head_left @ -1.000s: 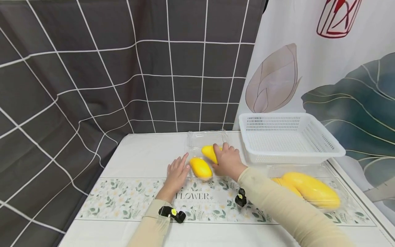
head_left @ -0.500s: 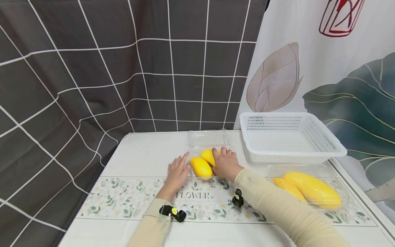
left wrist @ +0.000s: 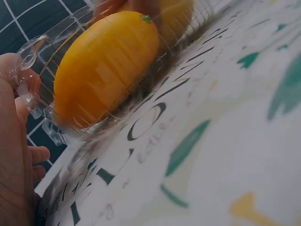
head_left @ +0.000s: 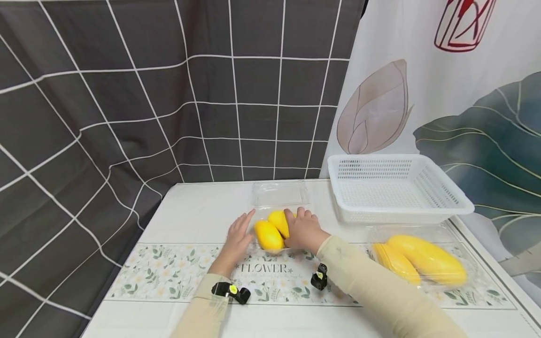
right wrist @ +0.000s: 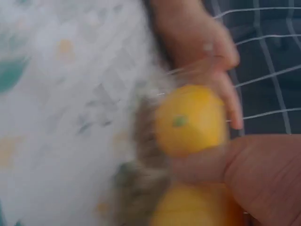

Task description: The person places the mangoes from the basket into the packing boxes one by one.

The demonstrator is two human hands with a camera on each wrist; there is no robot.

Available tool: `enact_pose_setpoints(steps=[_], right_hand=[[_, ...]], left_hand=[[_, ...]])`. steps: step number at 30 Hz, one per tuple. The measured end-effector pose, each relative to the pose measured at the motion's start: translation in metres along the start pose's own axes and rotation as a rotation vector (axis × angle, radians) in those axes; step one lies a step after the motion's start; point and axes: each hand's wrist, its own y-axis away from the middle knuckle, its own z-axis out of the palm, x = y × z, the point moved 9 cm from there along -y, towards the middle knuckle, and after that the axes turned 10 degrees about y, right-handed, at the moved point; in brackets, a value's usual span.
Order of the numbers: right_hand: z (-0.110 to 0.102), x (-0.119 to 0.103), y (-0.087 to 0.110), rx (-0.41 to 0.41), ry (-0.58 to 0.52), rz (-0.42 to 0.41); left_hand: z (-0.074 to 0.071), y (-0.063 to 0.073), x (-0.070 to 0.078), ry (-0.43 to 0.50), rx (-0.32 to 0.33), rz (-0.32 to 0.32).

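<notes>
Two yellow mangoes lie side by side in a clear lidded plastic box [head_left: 258, 215], whose lid [head_left: 281, 193] is folded back behind it. My right hand [head_left: 305, 230] holds the right mango [head_left: 279, 221] from above. In the right wrist view its thumb [right wrist: 202, 165] sits between the two fruits. The left mango [head_left: 269, 235] shows its green stem spot in the left wrist view. At the box's left side, my left hand [head_left: 237, 239] touches the plastic edge with its fingers extended. Part of the right mango is hidden by my right hand.
A white perforated basket [head_left: 401, 209] stands at the back right. In front of it a second clear box [head_left: 454, 234] holds yellow mangoes. A floral strip [head_left: 169, 272] crosses the white table [head_left: 190, 211], and a dark gridded cloth [head_left: 253, 122] hangs behind.
My right hand has lowered its mango toward me, against the other mango in the box. Box, mangoes and both hands have shifted slightly left and nearer.
</notes>
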Motion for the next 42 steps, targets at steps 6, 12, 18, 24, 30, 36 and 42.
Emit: enact_pose_setpoints(steps=[6, 12, 18, 24, 30, 36, 42], right_hand=[[-0.031, 0.035, -0.002, 0.044, -0.396, 0.056], [-0.008, 0.082, -0.023, 0.008, -0.979, 0.267], [0.038, 0.094, -0.043, -0.043, -1.459, 0.382], [0.043, 0.099, -0.052, 0.008, -1.698, 0.36], [0.019, 0.101, -0.05, 0.069, -1.708, 0.277], [-0.007, 0.101, -0.041, 0.046, -1.596, 0.198], [-0.026, 0.101, -0.031, -0.066, -1.458, 0.096]], left_hand=[[-0.004, -0.005, -0.01, 0.2, 0.015, -0.073], [-0.008, -0.02, -0.025, 0.65, 0.083, -0.266], [-0.005, -0.041, -0.022, 1.02, 0.087, -0.383], [-0.006, -0.057, -0.01, 1.131, 0.062, -0.401], [-0.018, -0.064, 0.003, 1.148, 0.066, -0.342], [-0.029, -0.061, 0.02, 1.042, -0.03, -0.293], [-0.037, -0.057, 0.031, 0.875, -0.132, -0.317]])
